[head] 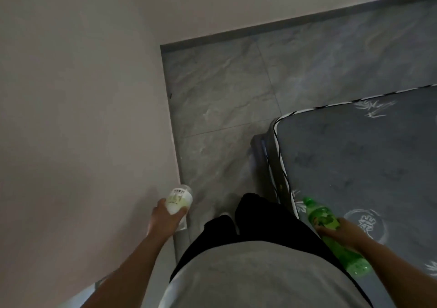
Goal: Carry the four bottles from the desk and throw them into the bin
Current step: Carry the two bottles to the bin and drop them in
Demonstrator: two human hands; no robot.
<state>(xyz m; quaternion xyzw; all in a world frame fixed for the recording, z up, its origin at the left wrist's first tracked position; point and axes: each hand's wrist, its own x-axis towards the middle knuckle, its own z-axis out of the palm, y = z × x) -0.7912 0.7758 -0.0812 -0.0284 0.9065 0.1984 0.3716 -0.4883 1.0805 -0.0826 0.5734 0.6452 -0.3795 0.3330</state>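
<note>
Head view, looking down past my own shirt and dark trousers. Two bottles in hand, one per side.

Left hand (166, 216): fingers and thumb wrapped round the lower body of a white bottle (178, 199) with a pale label. Its free end sticks out ahead of the grip, pointing down the corridor, close to the wall (71, 95) on that side.

Right hand (340, 233): clamped round the middle of a green bottle (331, 234). Capped neck juts forward of the grip; the base trails behind it, toward my hip. From this angle the bottle sits over the corner of the mattress (366, 166), though I judge it is carried in the air, not resting there.

Ahead of both grips: grey tiled floor (224, 95), running to a skirting line and a second wall. A dark cable end shows at the top edge, too small to identify.

Progress, as I read it: carrying stage. Neither desk nor bin is in frame, so I cannot tell how near the drop point is. Only two of the four bottles are visible; the other two are out of sight, and whether they are binned or waiting on the desk I cannot say. Left to do at minimum: reach the bin and let go of both of these.
</note>
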